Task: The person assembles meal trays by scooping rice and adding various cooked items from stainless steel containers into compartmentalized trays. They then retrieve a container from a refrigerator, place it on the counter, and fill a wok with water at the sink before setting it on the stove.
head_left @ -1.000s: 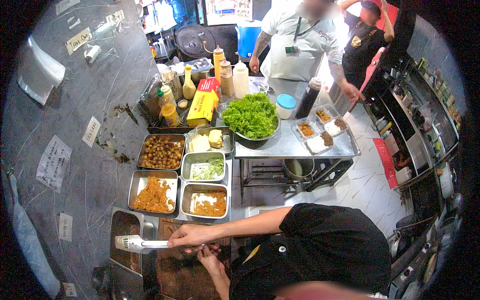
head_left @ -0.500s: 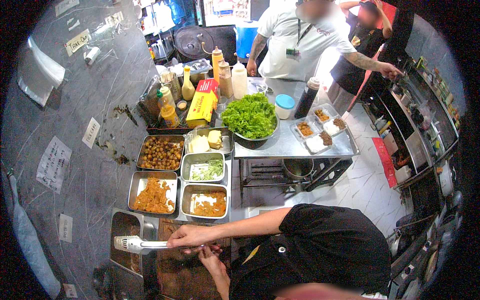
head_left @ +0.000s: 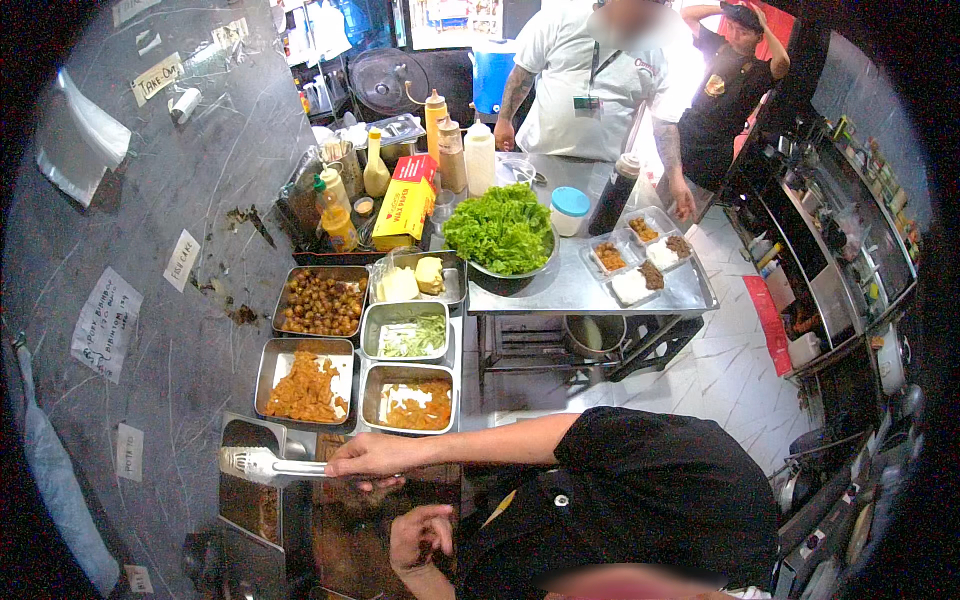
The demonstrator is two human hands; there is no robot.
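My right hand (head_left: 368, 458) grips the handle of a metal spatula (head_left: 262, 464), whose slotted blade points left over a dark griddle (head_left: 330, 525) at the lower left. My left hand (head_left: 420, 535) hovers lower down, close to my black shirt, above the same dark surface. Its fingers are loosely curled and I see nothing in it. Just beyond the spatula sit steel pans: orange fried bits (head_left: 305, 388), a sauce pan with orange filling (head_left: 410, 400), shredded greens (head_left: 408, 335) and brown balls (head_left: 322, 300).
A steel table (head_left: 580, 290) carries a bowl of lettuce (head_left: 500, 230), small filled trays (head_left: 640, 262), sauce bottles (head_left: 465, 150) and a yellow box (head_left: 405, 200). Two other people stand behind it. A grey wall with paper notes runs along the left. Tiled floor lies at the right.
My hands and the spatula have hardly moved. At the back, the person in black drew an outstretched arm in and now has a hand up at the head.
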